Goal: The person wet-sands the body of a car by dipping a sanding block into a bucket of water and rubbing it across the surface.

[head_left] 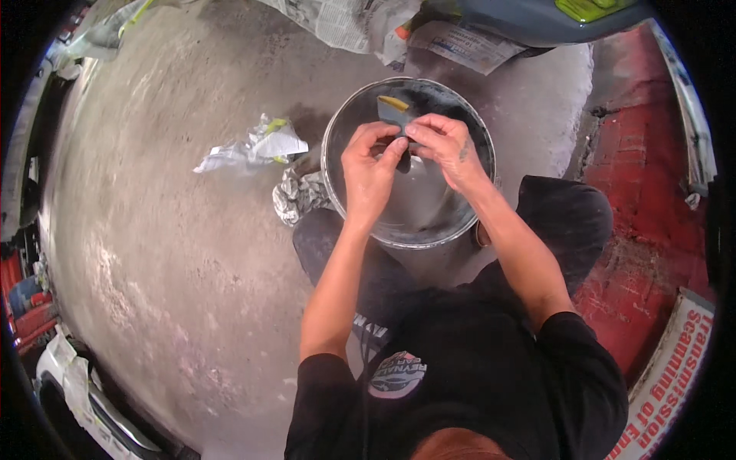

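Note:
A round metal bucket (460, 222) filled with clear water stands on the concrete floor in front of me. Both my hands are over it. My left hand (369, 170) and my right hand (445, 146) pinch a small grey sheet (392, 113), like a piece of sandpaper, between their fingertips above the water. A yellowish strip (393, 102) shows at the sheet's far edge. My knees in dark trousers flank the bucket.
Crumpled newspaper (253, 147) lies left of the bucket, with another wad (295, 195) against its side. Newspaper-masked grey vehicle body (491, 23) is at the top. A red painted kerb (652, 176) runs on the right. Red containers (27, 307) sit at far left.

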The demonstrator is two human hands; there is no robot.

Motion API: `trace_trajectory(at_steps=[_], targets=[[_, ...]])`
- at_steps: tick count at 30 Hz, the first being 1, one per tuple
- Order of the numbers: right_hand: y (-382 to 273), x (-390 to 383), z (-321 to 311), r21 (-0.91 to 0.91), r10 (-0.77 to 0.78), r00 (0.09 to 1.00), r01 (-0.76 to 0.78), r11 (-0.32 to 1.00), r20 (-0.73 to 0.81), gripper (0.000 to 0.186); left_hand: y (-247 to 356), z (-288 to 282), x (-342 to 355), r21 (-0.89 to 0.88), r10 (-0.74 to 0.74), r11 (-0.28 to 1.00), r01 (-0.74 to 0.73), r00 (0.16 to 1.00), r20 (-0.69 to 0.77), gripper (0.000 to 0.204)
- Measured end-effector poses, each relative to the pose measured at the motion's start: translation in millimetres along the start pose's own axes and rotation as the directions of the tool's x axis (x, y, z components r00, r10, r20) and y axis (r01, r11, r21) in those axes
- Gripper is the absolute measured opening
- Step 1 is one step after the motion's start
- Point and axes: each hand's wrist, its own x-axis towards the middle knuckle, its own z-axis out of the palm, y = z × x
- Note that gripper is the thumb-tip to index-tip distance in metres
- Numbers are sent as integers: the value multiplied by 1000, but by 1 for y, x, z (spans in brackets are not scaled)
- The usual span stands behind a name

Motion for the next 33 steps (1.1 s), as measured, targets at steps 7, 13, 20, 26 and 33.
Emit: trace_trajectory(at_steps=[7, 13, 20, 26, 33], targets=[[-2, 5, -11, -178, -62, 995, 75, 981, 77, 20, 7, 5, -1, -68, -101, 992, 101, 995, 11, 21], [4, 6, -7, -351, -222, 973, 228, 908, 58, 18, 0, 2, 2, -112, -78, 991, 77, 997, -4, 17], [0, 2, 5, -371, -243, 969, 240, 897, 41, 20, 1, -4, 4, -342, -230, 912, 227, 973, 34, 14], [-6, -3, 1, -380, -201, 976, 217, 899, 83, 24, 3, -8, 7, -491, -345, 802, 340, 935, 83, 12], [0, -5, 2, -368, -207, 975, 222, 903, 80, 24, 2, -14, 3, -517, -348, 776, 361, 929, 126, 10]])
